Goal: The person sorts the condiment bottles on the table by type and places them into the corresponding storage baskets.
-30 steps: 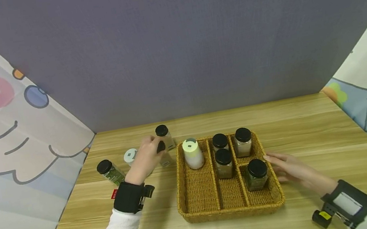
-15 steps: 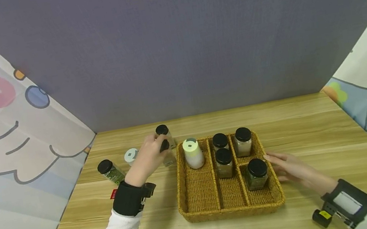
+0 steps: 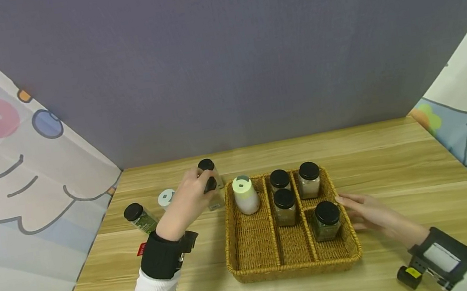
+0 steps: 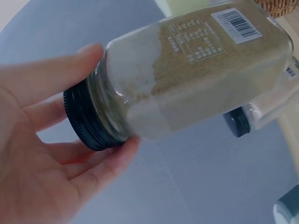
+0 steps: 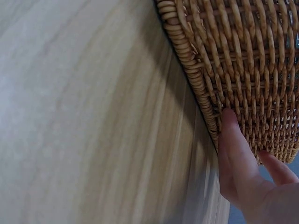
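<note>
The left hand point(image 3: 187, 200) grips a spice jar point(image 4: 187, 79) by its black lid point(image 4: 86, 119), just left of the wicker basket point(image 3: 252, 273); that lid-only hold risks a slip. The right hand point(image 3: 373, 215) rests flat-fingered against the basket's side.

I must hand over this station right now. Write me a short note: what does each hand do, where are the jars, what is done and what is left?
Left hand: grips a black-lidded glass jar of tan powder by its lid end, beside the woven wicker basket.
Right hand: open, fingers resting against the basket's right wall.
Done: five containers stand in the basket: a white bottle, three black-lidded jars at the back and middle, and a dark-green jar at the right.
Left: the held jar, plus three containers on the wooden table left of the basket: another black-lidded jar, a small white-capped one, a green-herb jar.
</note>
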The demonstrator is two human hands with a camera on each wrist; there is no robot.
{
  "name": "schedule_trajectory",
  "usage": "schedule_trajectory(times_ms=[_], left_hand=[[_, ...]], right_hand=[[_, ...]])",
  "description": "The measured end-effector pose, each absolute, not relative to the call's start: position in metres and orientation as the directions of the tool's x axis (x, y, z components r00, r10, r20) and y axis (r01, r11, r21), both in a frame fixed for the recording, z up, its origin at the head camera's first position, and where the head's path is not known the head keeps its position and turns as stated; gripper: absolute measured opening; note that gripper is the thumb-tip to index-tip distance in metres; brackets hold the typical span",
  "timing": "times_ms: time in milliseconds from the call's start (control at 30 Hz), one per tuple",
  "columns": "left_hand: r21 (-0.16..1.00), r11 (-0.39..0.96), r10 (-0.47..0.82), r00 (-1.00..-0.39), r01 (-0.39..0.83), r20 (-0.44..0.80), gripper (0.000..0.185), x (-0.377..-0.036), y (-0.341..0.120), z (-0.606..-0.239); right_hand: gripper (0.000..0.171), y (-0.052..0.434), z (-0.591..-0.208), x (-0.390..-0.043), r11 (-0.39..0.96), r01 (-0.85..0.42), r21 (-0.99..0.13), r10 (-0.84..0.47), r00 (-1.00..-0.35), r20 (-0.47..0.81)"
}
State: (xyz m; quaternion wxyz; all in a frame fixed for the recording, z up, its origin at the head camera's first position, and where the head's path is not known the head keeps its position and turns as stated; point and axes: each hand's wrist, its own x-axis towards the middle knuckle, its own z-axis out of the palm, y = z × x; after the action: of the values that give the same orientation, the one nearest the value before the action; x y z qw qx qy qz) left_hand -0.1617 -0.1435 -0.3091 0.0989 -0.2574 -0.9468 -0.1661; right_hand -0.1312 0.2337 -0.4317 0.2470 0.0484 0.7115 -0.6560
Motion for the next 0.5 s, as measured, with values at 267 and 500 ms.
schedule_trajectory(times_ms=[267, 500], left_hand=[[0.25, 0.783, 0.488, -0.811, 0.57, 0.321, 0.033, -0.1577, -0.1414, -0.3024], [0.245, 0.765, 0.509, -0.792, 0.595, 0.336, 0.027, -0.1545, -0.1381, -0.3003]], right_hand=[[0.074, 0.2346, -0.433, -0.1316, 0.141, 0.392, -0.909, -0.252, -0.874, -0.416], [0.075, 0.2339, -0.4329, -0.1314, 0.145, 0.396, -0.907, -0.247, -0.873, -0.421]])
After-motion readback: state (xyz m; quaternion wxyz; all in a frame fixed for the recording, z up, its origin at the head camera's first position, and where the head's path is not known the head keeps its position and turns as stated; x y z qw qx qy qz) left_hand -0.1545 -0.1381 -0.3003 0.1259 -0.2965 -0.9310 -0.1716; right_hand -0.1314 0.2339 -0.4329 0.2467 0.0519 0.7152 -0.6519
